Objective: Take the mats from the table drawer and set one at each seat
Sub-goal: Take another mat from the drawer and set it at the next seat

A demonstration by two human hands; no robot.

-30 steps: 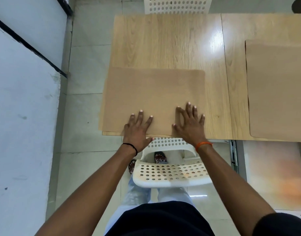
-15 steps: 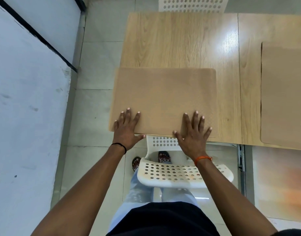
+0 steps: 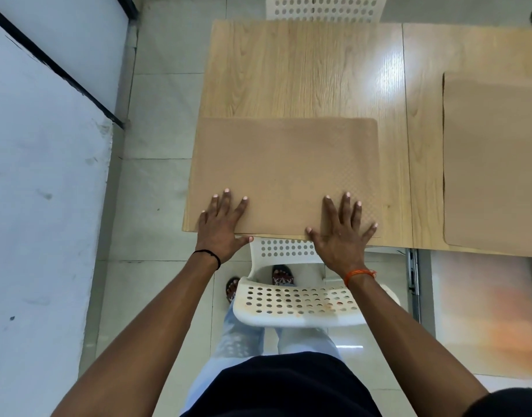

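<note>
A tan mat (image 3: pixel 284 167) lies flat on the near left corner of the wooden table (image 3: pixel 301 67), its front edge along the table's front edge. My left hand (image 3: pixel 221 225) rests flat, fingers spread, on the mat's near left corner. My right hand (image 3: pixel 341 230) lies flat on its near right corner, thumb at the table edge. Neither hand grips anything. A second tan mat (image 3: pixel 493 164) lies on the table to the right, cut off by the frame's edge.
A white perforated chair (image 3: pixel 295 299) stands between me and the table. Another white chair (image 3: pixel 323 7) is at the far side. An open drawer (image 3: pixel 481 299) with a metal rail projects at lower right. A grey wall panel (image 3: pixel 42 206) is on the left.
The mat slid right, so it no longer overhangs the table's left edge. My hands spread apart to its near corners.
</note>
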